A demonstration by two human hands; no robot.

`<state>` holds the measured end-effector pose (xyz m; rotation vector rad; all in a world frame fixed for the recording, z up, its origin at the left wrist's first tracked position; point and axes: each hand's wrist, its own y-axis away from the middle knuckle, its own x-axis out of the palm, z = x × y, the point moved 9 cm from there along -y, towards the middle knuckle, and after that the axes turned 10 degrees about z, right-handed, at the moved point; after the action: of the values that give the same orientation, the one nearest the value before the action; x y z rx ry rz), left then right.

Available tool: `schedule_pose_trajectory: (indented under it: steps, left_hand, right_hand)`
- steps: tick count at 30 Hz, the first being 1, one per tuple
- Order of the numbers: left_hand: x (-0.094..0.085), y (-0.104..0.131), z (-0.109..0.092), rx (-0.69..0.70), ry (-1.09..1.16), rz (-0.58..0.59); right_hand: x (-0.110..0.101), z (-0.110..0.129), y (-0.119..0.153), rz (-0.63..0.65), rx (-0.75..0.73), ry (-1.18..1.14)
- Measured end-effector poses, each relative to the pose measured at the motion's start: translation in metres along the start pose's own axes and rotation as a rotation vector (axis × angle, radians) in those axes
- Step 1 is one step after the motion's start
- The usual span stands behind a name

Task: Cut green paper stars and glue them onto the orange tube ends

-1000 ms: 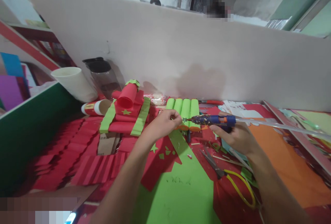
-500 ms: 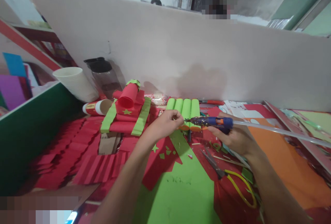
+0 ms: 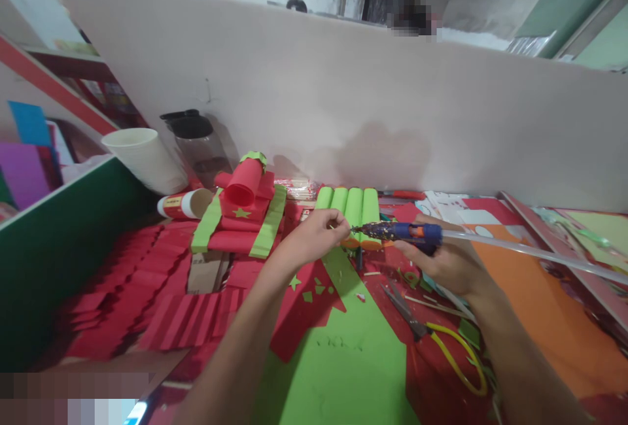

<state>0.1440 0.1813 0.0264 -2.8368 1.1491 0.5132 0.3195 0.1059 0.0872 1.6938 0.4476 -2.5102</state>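
My right hand (image 3: 446, 261) is wrapped round a dark blue glue gun (image 3: 409, 232), a clear glue stick (image 3: 510, 250) jutting from its back end. The gun's nozzle points left, close to the fingertips of my left hand (image 3: 326, 230). Those fingers are pinched together, and whatever small piece they hold is hidden. Right behind both hands lie several green paper rolls (image 3: 354, 206) side by side. To the left stands a red paper tank model (image 3: 240, 216) with green strips and a yellow-green star. Below the hands is a green paper sheet (image 3: 353, 359).
Yellow-handled scissors (image 3: 451, 353) lie at the lower right near an orange sheet (image 3: 540, 301). Folded red paper (image 3: 132, 281) covers the left, beside a green box wall (image 3: 73, 255). A white cup (image 3: 147, 160), a paper tube (image 3: 184, 204) and a dark-lidded jug (image 3: 196, 144) stand before the white panel (image 3: 304, 98).
Both hands and the glue gun stay almost where they were. Only a very slight shift of the view shows.
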Motion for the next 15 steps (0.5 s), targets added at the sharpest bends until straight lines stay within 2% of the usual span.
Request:
schedule_pose_trajectory:
  steps: [9,15]
  left_hand:
    - [0.001,0.000,0.001,0.004,0.024,0.000]
    - [0.000,0.000,0.002,0.000,0.032,-0.010]
  right_hand:
    - [0.001,-0.017,0.002,-0.004,0.074,-0.044]
    - [-0.004,-0.016,0.004,-0.043,-0.008,-0.063]
